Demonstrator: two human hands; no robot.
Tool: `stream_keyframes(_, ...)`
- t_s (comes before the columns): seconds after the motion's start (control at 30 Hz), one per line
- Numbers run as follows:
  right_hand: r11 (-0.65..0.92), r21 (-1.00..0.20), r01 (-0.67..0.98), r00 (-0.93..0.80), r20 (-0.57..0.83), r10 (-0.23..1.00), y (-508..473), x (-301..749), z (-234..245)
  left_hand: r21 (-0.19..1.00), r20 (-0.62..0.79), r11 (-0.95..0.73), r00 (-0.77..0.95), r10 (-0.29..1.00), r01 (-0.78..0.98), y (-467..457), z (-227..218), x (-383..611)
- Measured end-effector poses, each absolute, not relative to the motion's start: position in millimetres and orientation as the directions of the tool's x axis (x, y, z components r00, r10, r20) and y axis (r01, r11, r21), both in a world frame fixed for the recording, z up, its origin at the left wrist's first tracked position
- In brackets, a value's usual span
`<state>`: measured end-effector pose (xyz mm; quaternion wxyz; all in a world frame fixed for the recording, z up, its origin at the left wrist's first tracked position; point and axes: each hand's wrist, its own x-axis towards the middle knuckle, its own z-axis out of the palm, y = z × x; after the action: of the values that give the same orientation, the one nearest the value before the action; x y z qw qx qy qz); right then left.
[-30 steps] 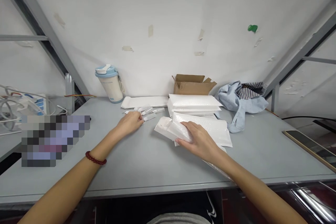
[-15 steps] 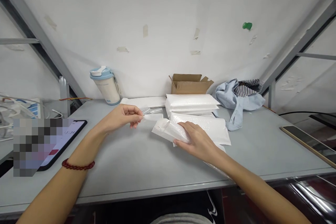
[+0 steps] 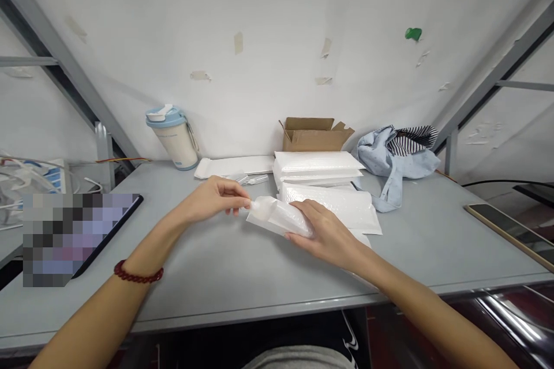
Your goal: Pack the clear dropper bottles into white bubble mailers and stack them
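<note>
My right hand grips a white bubble mailer just above the grey table, its open mouth turned left. My left hand is pinched shut at that mouth on a small clear-wrapped item, which is mostly hidden by the fingers and the mailer flap. More small clear packets lie behind my left hand. Under and behind the held mailer sits a pile of white mailers, with a taller stack farther back.
A blue-lidded cup stands at the back left, a flat mailer beside it. An open cardboard box and a blue cloth bag are at the back. A dark tablet lies left, a phone right.
My left hand picked a small packet from the table, lifted it and brought it right to the mouth of the mailer. My right hand kept holding the mailer, tilting it slightly.
</note>
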<state>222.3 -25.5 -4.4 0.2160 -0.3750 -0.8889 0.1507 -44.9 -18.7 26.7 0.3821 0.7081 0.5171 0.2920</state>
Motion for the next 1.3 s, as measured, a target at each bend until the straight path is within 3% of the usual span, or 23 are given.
stream_keyframes(0.23,0.698,-0.429,0.574,-0.616,0.335,0.713,-25,222,-7,0.772,0.197,-0.361,0.343,0.919,0.523,-18,5,-18)
stream_keyframes(0.43,0.718,-0.424,0.552,-0.637,0.341,0.691,-28,220,-8,0.908,-0.005,-0.225,0.546,0.838,0.353,-23,-12,-2)
stream_keyframes(0.9,0.771,-0.405,0.491,-0.691,0.358,0.628,-29,221,-9,0.917,0.065,-0.203,0.375,0.925,0.343,-28,-10,10)
stream_keyframes(1.1,0.883,-0.203,0.423,-0.849,0.252,0.465,-32,220,-7,0.865,0.091,-0.21,0.268,0.959,0.455,-21,3,-11)
stream_keyframes(1.3,0.891,-0.129,0.436,-0.883,0.131,0.451,-34,214,-14,0.878,-0.169,-0.007,0.325,0.93,0.479,-19,14,-27)
